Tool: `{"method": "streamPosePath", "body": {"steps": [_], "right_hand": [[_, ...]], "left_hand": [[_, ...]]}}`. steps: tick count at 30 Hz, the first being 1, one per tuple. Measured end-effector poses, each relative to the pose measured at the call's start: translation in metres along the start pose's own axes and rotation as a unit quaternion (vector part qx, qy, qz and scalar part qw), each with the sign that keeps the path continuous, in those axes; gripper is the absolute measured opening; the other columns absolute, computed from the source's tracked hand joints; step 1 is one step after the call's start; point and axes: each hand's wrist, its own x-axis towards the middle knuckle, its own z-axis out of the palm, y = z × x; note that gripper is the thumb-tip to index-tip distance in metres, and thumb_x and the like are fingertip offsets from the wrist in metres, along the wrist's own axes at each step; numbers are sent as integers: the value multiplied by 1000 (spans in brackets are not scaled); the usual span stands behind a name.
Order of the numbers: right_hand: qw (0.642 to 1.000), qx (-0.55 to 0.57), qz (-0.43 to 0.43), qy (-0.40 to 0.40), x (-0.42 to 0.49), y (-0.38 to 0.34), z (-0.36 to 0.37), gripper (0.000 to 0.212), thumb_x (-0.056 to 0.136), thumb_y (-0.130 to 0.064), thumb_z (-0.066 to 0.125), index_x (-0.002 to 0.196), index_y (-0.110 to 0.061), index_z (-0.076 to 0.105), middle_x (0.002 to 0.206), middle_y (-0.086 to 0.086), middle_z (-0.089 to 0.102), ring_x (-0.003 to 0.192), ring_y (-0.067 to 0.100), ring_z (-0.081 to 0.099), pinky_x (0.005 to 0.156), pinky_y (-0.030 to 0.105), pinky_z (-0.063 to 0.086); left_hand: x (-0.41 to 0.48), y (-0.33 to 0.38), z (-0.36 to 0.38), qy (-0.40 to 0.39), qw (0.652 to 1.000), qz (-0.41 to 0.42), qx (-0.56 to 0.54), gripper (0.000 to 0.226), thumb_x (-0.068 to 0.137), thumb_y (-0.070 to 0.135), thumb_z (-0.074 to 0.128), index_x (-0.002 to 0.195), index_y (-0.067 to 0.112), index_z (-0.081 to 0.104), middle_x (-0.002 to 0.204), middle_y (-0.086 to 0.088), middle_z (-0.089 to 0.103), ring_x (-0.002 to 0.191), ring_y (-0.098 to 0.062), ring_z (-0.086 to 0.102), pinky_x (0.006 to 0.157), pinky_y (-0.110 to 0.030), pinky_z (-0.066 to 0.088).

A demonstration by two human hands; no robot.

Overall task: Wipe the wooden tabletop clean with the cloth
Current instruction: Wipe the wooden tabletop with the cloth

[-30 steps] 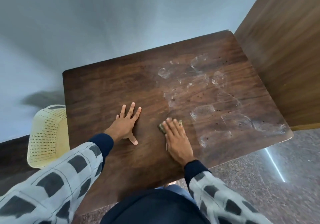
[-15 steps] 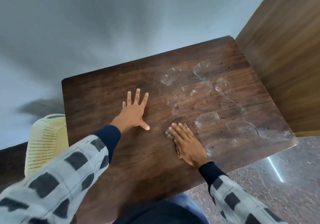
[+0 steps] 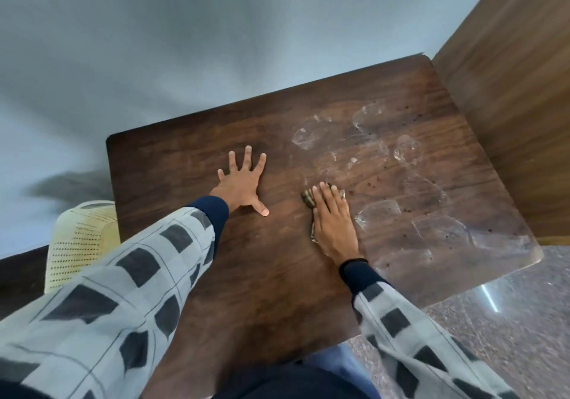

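Note:
The dark wooden tabletop (image 3: 172,167) fills the middle of the view. Whitish wet smears and dark specks (image 3: 401,183) cover its right half. My right hand (image 3: 334,223) lies flat with straight fingers on a small brownish cloth (image 3: 308,198), pressing it onto the wood near the table's centre; only the cloth's edges show around my fingers. My left hand (image 3: 242,183) rests flat on the wood to the left, fingers spread, holding nothing.
A cream perforated plastic chair or basket (image 3: 80,244) stands at the table's left edge. A wooden panel (image 3: 509,90) rises along the right side. Pale wall lies beyond the far edge. Speckled stone floor (image 3: 509,337) shows at the lower right.
My right hand has slid the cloth away from me, toward the smears. My left hand has moved farther onto the table and spread its fingers. The camera has leaned forward.

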Motion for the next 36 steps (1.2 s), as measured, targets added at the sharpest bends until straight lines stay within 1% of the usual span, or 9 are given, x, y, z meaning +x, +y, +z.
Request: {"method": "streamPosePath", "body": {"steps": [2, 6, 8, 12, 17, 22, 27, 33, 36], "right_hand": [[1000, -2, -23, -11, 5, -16, 5, 53, 107, -23, 29, 160, -21, 21, 168, 1, 13, 156, 22, 1, 124, 50, 14], [971, -52, -219, -81, -16, 19, -6, 57, 108, -25, 28, 161, -24, 9, 169, -3, 3, 155, 18, -5, 125, 45, 14], [981, -55, -171, -74, 6, 29, -10, 56, 108, -26, 25, 161, -25, 7, 169, -4, -1, 155, 17, -7, 125, 47, 14], [1000, -2, -20, -5, 49, -12, -4, 52, 108, -25, 28, 159, -21, 22, 168, 1, 13, 155, 21, 2, 125, 50, 12], [980, -25, -184, -75, 26, 11, -14, 52, 109, -30, 22, 161, -26, 15, 168, -7, 7, 155, 15, -5, 126, 44, 10], [999, 5, -35, -17, 85, -8, -15, 53, 107, -28, 23, 159, -21, 23, 168, 1, 14, 155, 22, 4, 124, 52, 15], [982, -7, -177, -65, 47, -6, -14, 51, 110, -31, 20, 160, -25, 19, 168, -6, 8, 155, 13, -7, 126, 40, 4], [999, 7, -32, 7, 113, -17, -12, 52, 107, -26, 25, 159, -21, 25, 167, 2, 15, 155, 25, 6, 125, 50, 8], [988, -8, -151, -31, 98, -27, -6, 51, 109, -26, 24, 159, -22, 23, 168, 0, 14, 155, 21, 1, 126, 43, 3]], "left_hand": [[1, -1, 0, -1, 1000, 1, -3, 153, 56, 58, 90, 156, 30, -22, 158, -6, -40, 144, -49, -27, 111, -74, 8], [5, -3, 2, 1, 1000, 2, -5, 153, 56, 58, 90, 155, 30, -23, 157, -4, -41, 144, -49, -28, 112, -73, 8], [5, -2, 1, -4, 1000, 0, -7, 153, 56, 57, 91, 155, 30, -23, 157, -5, -41, 143, -48, -29, 111, -73, 7], [6, -4, 3, 1, 1000, 5, -13, 154, 55, 57, 91, 156, 30, -23, 157, -4, -41, 143, -48, -30, 111, -73, 6], [6, -5, 3, -2, 1000, -3, -13, 155, 54, 59, 91, 155, 31, -23, 156, -2, -42, 144, -45, -30, 113, -72, 6], [8, -2, 4, -5, 1000, -4, -26, 154, 57, 56, 91, 154, 31, -25, 154, -3, -45, 142, -45, -33, 113, -71, 3], [10, -18, 1, 31, 997, -9, -65, 155, 55, 72, 83, 152, 29, -31, 152, -5, -48, 140, -41, -38, 115, -67, -3], [30, -59, -53, 42, 992, -60, -99, 153, 55, 69, 85, 154, 31, -26, 155, -5, -43, 142, -43, -34, 114, -71, -2], [38, -65, -61, 16, 992, -73, -101, 155, 56, 62, 89, 154, 30, -26, 156, -6, -42, 144, -45, -31, 113, -71, 0]]}}
